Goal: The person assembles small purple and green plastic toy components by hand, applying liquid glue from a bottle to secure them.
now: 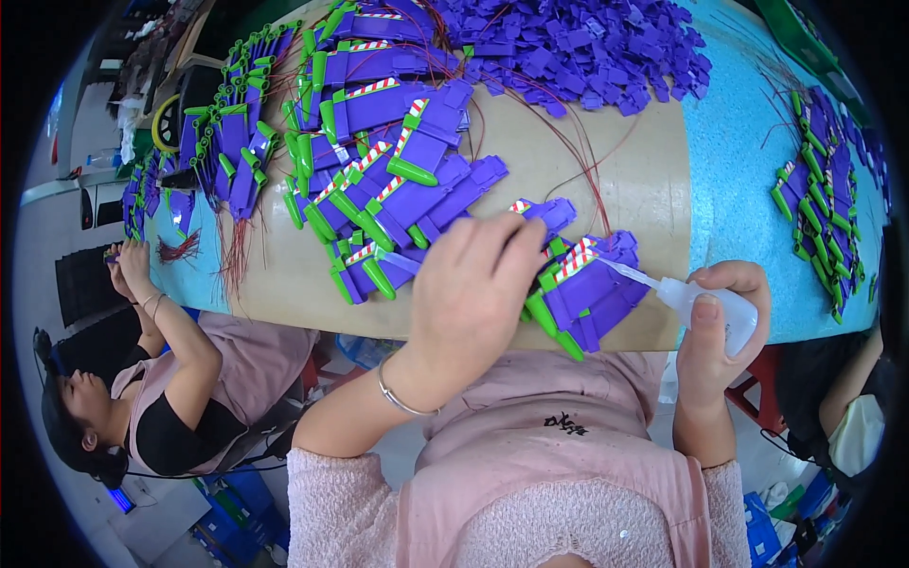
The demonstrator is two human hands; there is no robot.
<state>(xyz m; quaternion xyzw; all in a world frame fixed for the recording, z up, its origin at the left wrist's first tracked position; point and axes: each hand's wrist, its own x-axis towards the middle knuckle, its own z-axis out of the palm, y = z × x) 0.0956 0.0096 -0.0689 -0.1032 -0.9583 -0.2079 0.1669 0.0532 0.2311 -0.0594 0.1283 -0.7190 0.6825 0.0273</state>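
My right hand (718, 317) is wrapped round a translucent white squeeze bottle (729, 320). Its thin nozzle (627, 271) points left, the tip at the striped edge of a purple plastic wing piece (606, 289) with green parts and a red-and-white strip. My left hand (478, 284) has its fingers bent together at the left side of that piece, fingertips partly hidden. Just beyond the fingers lies another purple piece (557, 214). Thin red wires run from the pieces across the table.
Many purple-and-green wing pieces (379, 189) overlap on the left of the table (653, 180). A large heap of purple parts (578, 47) lies at the far side. More pieces (822, 204) are piled at right. Another person (189, 379) works at the left.
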